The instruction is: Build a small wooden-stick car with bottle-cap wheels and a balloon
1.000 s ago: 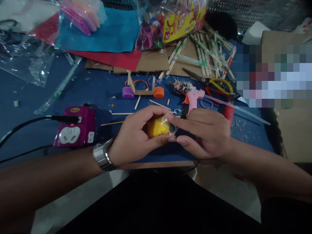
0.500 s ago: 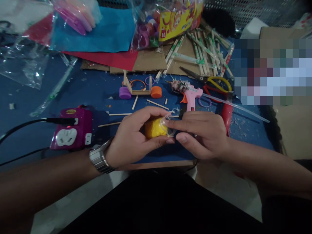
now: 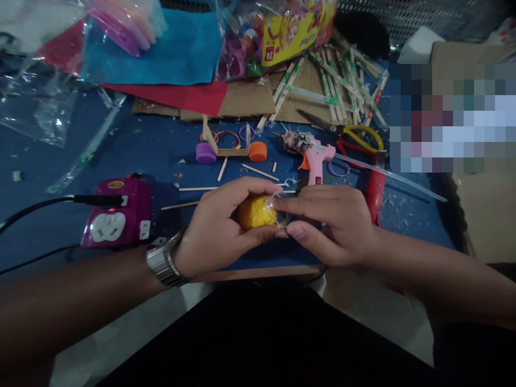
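Observation:
My left hand (image 3: 220,223) is wrapped around a small tub of yellow dough (image 3: 258,212), its fingers behind and its thumb in front. The soft, lumpy yellow mass has a clear round rim (image 3: 285,217) on its right side. My right hand (image 3: 334,220) reaches in from the right, index finger stretched out and its tip touching that clear rim. Its thumb stays apart, below the index finger, and the other fingers are curled. Just beyond the hands lie thin wooden sticks (image 3: 197,189) and a pink glue gun (image 3: 318,161).
A stick frame (image 3: 234,152) stands between a purple cap (image 3: 206,152) and an orange cap (image 3: 258,151). Yellow-and-red-handled scissors (image 3: 363,134) lie right. A purple power socket (image 3: 116,212) with cords sits left. Bagged chopsticks (image 3: 330,91), cardboard (image 3: 242,99) and coloured sheets (image 3: 161,54) cover the back.
My right thumb has shifted slightly left, closer to the tub's rim. The left hand keeps its hold, and the rest looks the same apart from a small camera shift.

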Demonstrator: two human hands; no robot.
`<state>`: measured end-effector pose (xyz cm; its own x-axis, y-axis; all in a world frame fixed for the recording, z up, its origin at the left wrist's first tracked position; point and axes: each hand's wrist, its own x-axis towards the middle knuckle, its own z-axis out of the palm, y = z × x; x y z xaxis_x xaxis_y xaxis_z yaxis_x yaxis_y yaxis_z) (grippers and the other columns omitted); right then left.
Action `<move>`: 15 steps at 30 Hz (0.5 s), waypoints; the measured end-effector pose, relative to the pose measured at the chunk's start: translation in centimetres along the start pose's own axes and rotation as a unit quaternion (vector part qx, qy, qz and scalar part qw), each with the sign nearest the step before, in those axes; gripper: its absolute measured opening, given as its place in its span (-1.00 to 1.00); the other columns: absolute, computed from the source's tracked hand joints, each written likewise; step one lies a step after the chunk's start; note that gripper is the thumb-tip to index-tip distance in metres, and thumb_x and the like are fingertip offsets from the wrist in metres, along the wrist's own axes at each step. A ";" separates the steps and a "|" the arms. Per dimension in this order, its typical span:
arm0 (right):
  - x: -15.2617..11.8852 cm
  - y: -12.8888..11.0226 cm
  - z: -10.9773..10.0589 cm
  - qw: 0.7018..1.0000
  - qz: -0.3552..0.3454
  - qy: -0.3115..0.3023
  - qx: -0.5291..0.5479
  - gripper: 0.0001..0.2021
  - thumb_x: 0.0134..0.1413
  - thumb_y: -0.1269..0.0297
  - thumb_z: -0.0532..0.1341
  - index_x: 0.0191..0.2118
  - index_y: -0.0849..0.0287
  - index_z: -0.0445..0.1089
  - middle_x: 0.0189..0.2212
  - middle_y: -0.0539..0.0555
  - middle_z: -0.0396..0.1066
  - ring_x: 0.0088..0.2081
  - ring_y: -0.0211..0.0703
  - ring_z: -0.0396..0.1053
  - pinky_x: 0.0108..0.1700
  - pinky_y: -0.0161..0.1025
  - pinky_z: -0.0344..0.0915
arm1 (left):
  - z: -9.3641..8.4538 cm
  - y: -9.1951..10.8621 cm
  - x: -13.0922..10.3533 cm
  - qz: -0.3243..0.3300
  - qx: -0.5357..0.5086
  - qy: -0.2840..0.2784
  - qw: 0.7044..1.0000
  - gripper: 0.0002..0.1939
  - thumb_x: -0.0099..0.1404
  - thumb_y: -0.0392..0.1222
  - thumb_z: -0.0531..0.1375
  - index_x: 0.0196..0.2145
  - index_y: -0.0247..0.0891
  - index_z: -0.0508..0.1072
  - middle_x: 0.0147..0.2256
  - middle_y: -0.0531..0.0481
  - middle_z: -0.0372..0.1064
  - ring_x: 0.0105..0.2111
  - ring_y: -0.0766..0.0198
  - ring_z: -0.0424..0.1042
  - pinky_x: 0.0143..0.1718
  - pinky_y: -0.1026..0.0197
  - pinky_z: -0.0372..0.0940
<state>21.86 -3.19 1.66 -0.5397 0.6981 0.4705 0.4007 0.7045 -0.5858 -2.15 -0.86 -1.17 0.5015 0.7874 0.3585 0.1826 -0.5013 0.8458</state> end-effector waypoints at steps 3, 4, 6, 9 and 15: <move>0.1 0.2 0.0 0.998 0.004 -0.003 0.060 -0.69 0.59 0.13 0.18 0.02 0.19 0.63 -0.24 0.11 0.70 -0.30 -0.24 0.62 -0.24 -0.30 0.47 | 0.0 0.0 0.0 0.001 -0.003 -0.004 1.000 -0.53 0.35 0.06 0.51 0.12 -0.06 0.56 0.01 -0.05 0.66 -0.03 0.04 0.67 0.07 -0.09 0.60; 0.1 0.2 0.1 0.997 -0.001 -0.004 0.072 -0.68 0.60 0.12 0.18 -0.01 0.19 0.63 -0.28 0.10 0.69 -0.32 -0.25 0.61 -0.24 -0.31 0.46 | 0.0 0.0 0.0 -0.004 -0.004 -0.007 1.000 -0.53 0.34 0.09 0.51 0.12 -0.05 0.56 0.00 -0.05 0.67 -0.03 0.04 0.67 0.07 -0.10 0.60; 0.1 0.3 0.1 0.997 -0.016 -0.008 0.079 -0.66 0.60 0.10 0.17 -0.03 0.21 0.62 -0.35 0.10 0.65 -0.35 -0.23 0.59 -0.25 -0.29 0.45 | -0.1 0.0 -0.1 -0.011 -0.005 -0.013 1.000 -0.51 0.33 0.14 0.51 0.11 -0.04 0.57 0.01 -0.04 0.67 -0.02 0.02 0.68 0.09 -0.11 0.61; 0.0 0.3 0.0 0.998 -0.035 -0.005 0.049 -0.67 0.59 0.11 0.18 -0.02 0.23 0.62 -0.37 0.12 0.64 -0.37 -0.19 0.57 -0.26 -0.23 0.43 | -0.1 0.1 0.0 0.003 -0.005 -0.016 1.000 -0.51 0.32 0.11 0.53 0.10 -0.06 0.59 0.01 -0.04 0.69 -0.02 0.05 0.70 0.09 -0.05 0.62; -0.2 -0.1 -0.5 1.000 -0.013 0.023 0.005 -0.73 0.58 0.17 0.17 0.00 0.11 0.62 -0.36 0.07 0.65 -0.40 -0.17 0.53 -0.25 -0.17 0.46 | -0.3 0.5 0.3 0.005 0.000 -0.024 1.000 -0.49 0.30 0.10 0.54 0.09 -0.12 0.59 0.02 -0.06 0.70 -0.01 0.10 0.71 0.09 0.08 0.61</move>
<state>22.28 -3.35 2.01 -0.5150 0.6852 0.5151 0.3798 0.7211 -0.5795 -2.18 -0.78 -0.55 0.5428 0.7640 0.3487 0.1772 -0.5100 0.8417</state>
